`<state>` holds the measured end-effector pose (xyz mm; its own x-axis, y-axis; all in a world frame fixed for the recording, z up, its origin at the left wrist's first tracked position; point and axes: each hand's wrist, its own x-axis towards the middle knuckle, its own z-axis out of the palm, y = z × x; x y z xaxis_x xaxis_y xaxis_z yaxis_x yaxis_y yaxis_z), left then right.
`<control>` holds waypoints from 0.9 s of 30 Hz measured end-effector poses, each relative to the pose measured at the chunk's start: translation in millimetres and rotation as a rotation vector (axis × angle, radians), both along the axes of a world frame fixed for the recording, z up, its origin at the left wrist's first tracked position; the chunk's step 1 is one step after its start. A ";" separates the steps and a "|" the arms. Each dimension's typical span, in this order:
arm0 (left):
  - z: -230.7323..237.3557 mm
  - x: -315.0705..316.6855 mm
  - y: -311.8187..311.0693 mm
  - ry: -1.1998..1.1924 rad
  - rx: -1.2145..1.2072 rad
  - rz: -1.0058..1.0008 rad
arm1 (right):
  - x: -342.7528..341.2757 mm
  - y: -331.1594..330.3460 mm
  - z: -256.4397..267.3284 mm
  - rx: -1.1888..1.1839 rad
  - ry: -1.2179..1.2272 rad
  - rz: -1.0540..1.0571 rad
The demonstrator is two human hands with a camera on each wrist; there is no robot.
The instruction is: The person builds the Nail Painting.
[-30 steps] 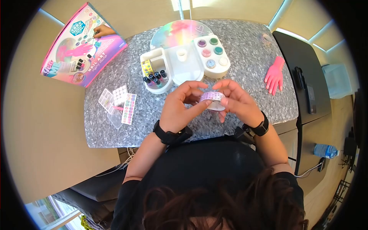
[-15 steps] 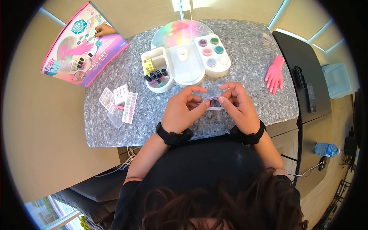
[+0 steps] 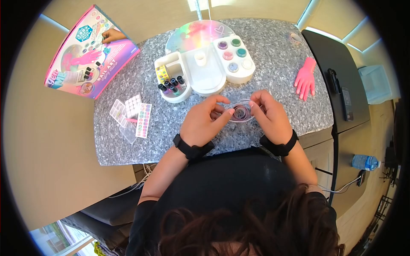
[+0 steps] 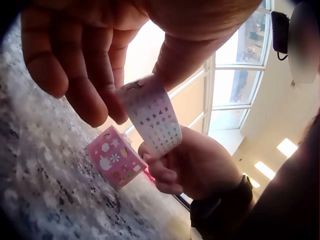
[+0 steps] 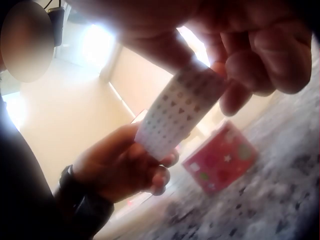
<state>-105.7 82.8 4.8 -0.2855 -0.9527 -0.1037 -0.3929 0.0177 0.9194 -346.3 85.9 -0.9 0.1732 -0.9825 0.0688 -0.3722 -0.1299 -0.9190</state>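
Observation:
Both hands hold a coiled strip of small printed stickers in front of the body, above the near part of the table. Its spiral edge faces up in the head view. My left hand pinches one side between thumb and fingers; my right hand pinches the opposite side. In the left wrist view, the pale outer face of the sticker strip carries rows of tiny numbers and shapes; hearts show in the right wrist view. Below it appears a pink piece printed with flowers and stars.
A white nail-art station stands beyond the hands, with polish bottles and glitter pots. At left are a nail-art box, a sticker sheet and small clear cases. A pink model hand lies at right.
The sticker roll has turned from showing its dotted outer face to showing its spiral edge. Its coils look looser, and the hands are slightly farther apart.

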 end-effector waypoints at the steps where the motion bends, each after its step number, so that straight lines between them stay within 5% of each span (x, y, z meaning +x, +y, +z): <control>1: -0.2 -0.7 0.1 0.000 0.003 0.002 | -0.2 0.2 1.6 0.004 0.044 0.003; 11: -2.1 -4.7 -1.8 -0.161 -0.060 -0.064 | 3.6 0.3 4.1 -0.044 0.308 -0.045; 13: -3.6 -5.4 -1.8 -0.198 -0.085 -0.081 | 2.9 -2.1 -3.8 -0.196 0.357 -0.029; 27: -10.8 -4.9 -3.9 -0.163 -0.215 0.016 | 7.6 -5.3 6.7 -0.080 0.363 -0.029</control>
<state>-110.7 78.9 -6.0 -0.2662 -0.9622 0.0583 -0.5377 0.1984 0.8195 -338.7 80.6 5.8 0.1727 -0.9813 0.0849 -0.6763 -0.1808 -0.7141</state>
